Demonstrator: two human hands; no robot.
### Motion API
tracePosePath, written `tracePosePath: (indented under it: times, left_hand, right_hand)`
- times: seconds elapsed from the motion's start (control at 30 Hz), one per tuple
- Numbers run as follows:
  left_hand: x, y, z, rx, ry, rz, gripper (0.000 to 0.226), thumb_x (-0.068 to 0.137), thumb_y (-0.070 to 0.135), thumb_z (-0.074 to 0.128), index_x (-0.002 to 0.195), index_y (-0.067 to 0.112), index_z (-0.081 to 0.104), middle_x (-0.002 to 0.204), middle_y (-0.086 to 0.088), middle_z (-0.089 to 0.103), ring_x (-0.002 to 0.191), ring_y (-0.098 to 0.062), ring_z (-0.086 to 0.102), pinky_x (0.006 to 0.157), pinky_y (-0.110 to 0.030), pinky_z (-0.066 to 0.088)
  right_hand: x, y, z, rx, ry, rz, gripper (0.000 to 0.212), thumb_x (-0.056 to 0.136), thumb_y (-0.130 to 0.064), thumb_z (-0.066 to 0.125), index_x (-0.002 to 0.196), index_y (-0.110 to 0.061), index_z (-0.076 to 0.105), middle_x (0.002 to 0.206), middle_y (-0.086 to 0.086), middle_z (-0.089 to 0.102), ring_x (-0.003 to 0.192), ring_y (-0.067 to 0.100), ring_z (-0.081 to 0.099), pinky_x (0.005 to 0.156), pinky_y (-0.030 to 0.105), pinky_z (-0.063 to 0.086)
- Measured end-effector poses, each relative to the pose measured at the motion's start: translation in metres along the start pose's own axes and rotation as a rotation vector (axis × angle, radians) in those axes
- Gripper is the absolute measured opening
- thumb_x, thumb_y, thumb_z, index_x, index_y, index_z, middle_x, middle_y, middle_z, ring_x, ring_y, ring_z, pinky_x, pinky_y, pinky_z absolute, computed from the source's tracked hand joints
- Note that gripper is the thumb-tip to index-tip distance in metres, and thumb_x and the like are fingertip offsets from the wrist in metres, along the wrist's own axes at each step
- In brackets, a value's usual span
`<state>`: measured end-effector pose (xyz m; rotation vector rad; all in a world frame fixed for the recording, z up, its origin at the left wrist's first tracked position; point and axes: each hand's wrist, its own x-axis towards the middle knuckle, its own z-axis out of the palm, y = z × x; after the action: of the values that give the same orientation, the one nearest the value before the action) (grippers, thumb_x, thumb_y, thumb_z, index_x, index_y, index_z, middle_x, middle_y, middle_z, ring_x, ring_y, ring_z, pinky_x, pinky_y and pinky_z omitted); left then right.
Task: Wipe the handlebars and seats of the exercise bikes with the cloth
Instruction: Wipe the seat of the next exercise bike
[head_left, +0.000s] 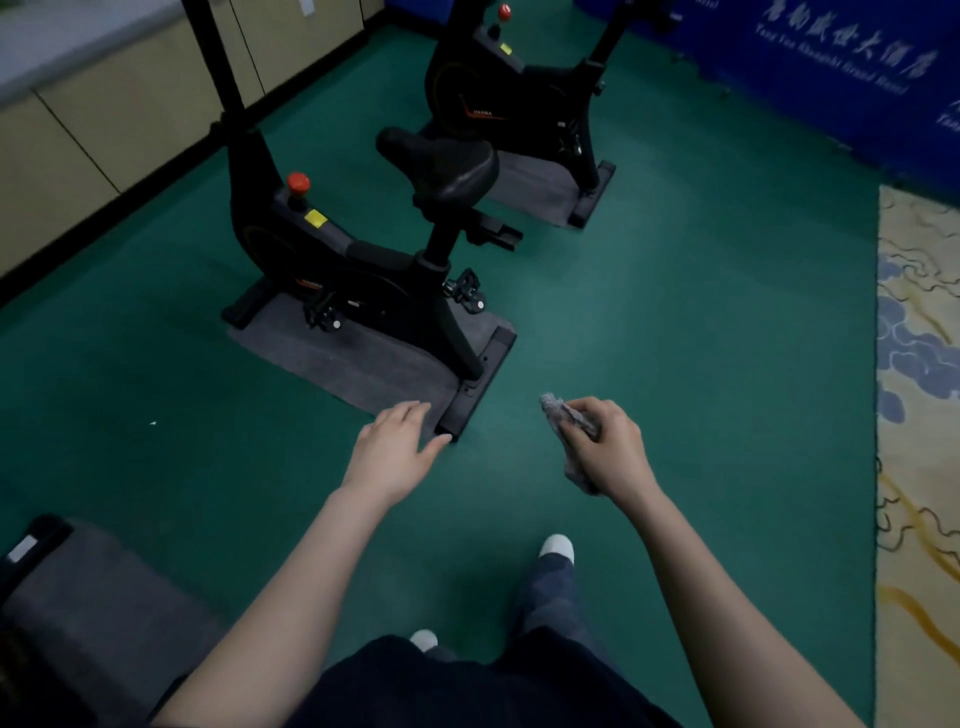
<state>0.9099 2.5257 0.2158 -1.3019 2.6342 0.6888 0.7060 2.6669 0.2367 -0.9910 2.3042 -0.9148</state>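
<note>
A black exercise bike (332, 260) stands ahead on a grey mat, its black seat (441, 161) raised on a post. Its handlebars lie above the frame; only the upright stem (213, 62) shows. A second black bike (509, 88) stands farther back, its seat and handlebars out of view. My right hand (608, 441) grips a crumpled grey cloth (563, 421), held in the air well short of the near bike. My left hand (395, 447) hangs open with relaxed fingers, above the floor near the bike's rear foot bar, touching nothing.
Green floor (675, 312) spreads between me and the bikes. Beige cabinets (104, 130) line the left wall and a blue banner (831, 67) the back right. A patterned carpet (919, 415) edges the right. Another grey mat (93, 587) lies at lower left. My feet (556, 551) stand below.
</note>
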Motion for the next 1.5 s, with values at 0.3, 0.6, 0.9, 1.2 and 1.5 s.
tracePosePath:
  times: [0.3,0.6,0.9,1.2,1.5]
  left_hand:
    - [0.113,0.117,-0.010,-0.066,0.081,-0.075,0.058,0.098,0.047,0.042,0.146,0.016,0.033,0.150,0.000,0.035,0.139,-0.019,0.030,0.111,-0.037,0.026]
    - [0.192,0.153,-0.026,-0.127,0.128,-0.191,0.058,0.097,0.048,0.043,0.146,0.017,0.035,0.150,0.001,0.036,0.138,-0.019,0.031,0.110,-0.038,0.026]
    - [0.311,0.135,-0.057,-0.263,0.229,-0.277,0.061,0.096,0.049,0.043,0.147,0.016,0.032,0.152,0.000,0.032,0.138,-0.021,0.030,0.110,-0.041,0.027]
    - [0.389,0.083,-0.097,-0.404,0.346,-0.463,0.066,0.096,0.051,0.042,0.149,0.015,0.027,0.155,-0.002,0.026,0.141,-0.022,0.025,0.114,-0.044,0.025]
    - [0.430,0.056,-0.110,-0.510,0.449,-0.650,0.066,0.095,0.053,0.039,0.149,0.017,0.027,0.154,-0.001,0.028,0.141,-0.020,0.024,0.115,-0.044,0.024]
  right_hand:
    - [0.124,0.066,-0.117,0.027,-0.001,0.036,0.023,0.089,-0.039,0.060,0.098,-0.020,0.068,0.091,0.002,0.058,0.084,0.014,0.054,0.072,0.021,0.034]
    - [0.229,0.070,-0.149,0.081,-0.050,-0.016,0.013,0.088,-0.025,0.062,0.099,-0.019,0.067,0.093,0.001,0.058,0.087,0.021,0.059,0.076,0.028,0.045]
    - [0.353,0.018,-0.129,0.009,-0.165,-0.184,0.013,0.089,-0.021,0.061,0.100,-0.019,0.068,0.094,0.000,0.058,0.087,0.015,0.057,0.069,0.021,0.036]
    - [0.460,-0.029,-0.093,-0.007,-0.243,-0.293,0.010,0.089,-0.016,0.062,0.097,-0.019,0.067,0.093,-0.005,0.059,0.083,-0.004,0.053,0.064,0.001,0.033]
    - [0.547,-0.077,-0.042,0.038,-0.439,-0.466,0.014,0.088,-0.012,0.063,0.100,-0.018,0.069,0.097,-0.006,0.060,0.090,-0.011,0.053,0.071,0.000,0.036]
